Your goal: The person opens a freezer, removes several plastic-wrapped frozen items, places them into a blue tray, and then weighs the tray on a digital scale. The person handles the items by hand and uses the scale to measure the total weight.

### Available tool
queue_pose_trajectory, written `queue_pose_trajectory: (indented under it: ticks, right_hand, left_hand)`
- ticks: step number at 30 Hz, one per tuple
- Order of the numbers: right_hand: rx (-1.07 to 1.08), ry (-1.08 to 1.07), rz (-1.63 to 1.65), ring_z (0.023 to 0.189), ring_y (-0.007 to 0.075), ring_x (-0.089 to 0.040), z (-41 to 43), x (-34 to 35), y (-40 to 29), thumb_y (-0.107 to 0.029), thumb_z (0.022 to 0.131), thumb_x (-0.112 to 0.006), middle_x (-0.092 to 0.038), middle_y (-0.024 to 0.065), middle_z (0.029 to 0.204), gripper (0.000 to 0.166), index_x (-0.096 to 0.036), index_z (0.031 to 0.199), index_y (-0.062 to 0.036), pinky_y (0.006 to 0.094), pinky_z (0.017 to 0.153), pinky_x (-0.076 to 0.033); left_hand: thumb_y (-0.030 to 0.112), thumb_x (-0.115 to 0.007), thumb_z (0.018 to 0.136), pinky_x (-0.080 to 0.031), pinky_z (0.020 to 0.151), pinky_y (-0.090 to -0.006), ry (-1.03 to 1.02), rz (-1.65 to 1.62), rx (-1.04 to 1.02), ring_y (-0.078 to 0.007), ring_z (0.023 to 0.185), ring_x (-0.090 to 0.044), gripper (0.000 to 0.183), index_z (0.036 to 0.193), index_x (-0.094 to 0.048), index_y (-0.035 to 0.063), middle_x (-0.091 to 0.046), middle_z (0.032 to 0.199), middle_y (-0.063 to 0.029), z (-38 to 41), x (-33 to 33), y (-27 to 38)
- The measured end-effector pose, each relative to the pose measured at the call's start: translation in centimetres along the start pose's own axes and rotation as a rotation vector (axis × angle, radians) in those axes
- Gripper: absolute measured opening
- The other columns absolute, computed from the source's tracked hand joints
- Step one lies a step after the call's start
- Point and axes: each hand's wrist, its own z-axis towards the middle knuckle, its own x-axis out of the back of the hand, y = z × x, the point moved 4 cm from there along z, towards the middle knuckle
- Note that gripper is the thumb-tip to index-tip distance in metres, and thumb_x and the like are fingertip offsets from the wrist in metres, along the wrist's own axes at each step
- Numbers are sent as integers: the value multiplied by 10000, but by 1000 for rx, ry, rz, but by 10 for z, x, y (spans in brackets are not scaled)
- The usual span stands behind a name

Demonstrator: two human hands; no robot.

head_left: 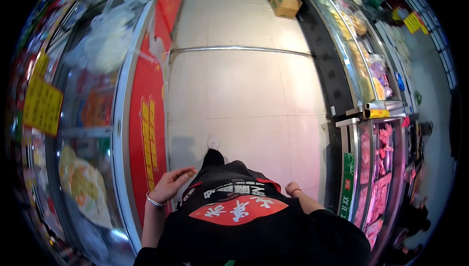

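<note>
My left hand [172, 183] hangs beside my body at the lower left, with a silver bangle at the wrist. It holds nothing, and its fingers reach forward near the red side panel [146, 119] of a glass-topped freezer. On the other side, my right hand [292, 188] is lowered by my hip with a thin red band on the wrist; its fingers look curled, and whether it grips anything is unclear. Between the hands is a black apron [238, 210] with a red patch and printed characters. One shoe [213, 142] shows ahead on the tiled floor [238, 90].
The freezer's metal rim [122, 127] runs along the left, with plastic bags [113, 35] on top. To the right stand a lit meat display case [381, 178] and a glass food counter [348, 28]. A cardboard box [285, 4] lies farther ahead; a metal floor strip [238, 48] crosses the aisle.
</note>
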Motion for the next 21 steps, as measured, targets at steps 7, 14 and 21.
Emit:
queue_pose_trajectory:
  ticks: [7, 14, 21]
  right_hand:
    - [54, -245, -152, 1103, 339, -611, 46, -15, -26, -402, 839, -590, -642, 225, 1139, 454, -690, 1089, -37, 412, 925, -479]
    - [218, 73, 624, 1058, 330, -635, 58, 173, -227, -358, 869, -526, -668, 214, 1082, 408, -699, 1045, -33, 419, 900, -483]
    - [-50, 107, 237, 908, 276, -685, 299, 84, -112, -272, 877, -481, -695, 217, 934, 371, -700, 985, 7, 395, 821, -516]
  left_hand:
    - [188, -510, 994, -459, 900, -263, 202, 9, -213, -147, 1023, -613, 299, 1235, -571, 23, -664, 1087, -64, 168, 112, 123]
    - [206, -567, 966, -472, 895, -284, -201, 213, -86, -135, 997, -615, 299, 1199, -603, 23, -660, 1079, -57, 345, 81, 184]
    - [359, -612, 904, -482, 920, -339, -365, 718, -244, -273, 1032, -627, 481, 1226, -585, 3, -643, 1133, -196, 532, 58, 287]
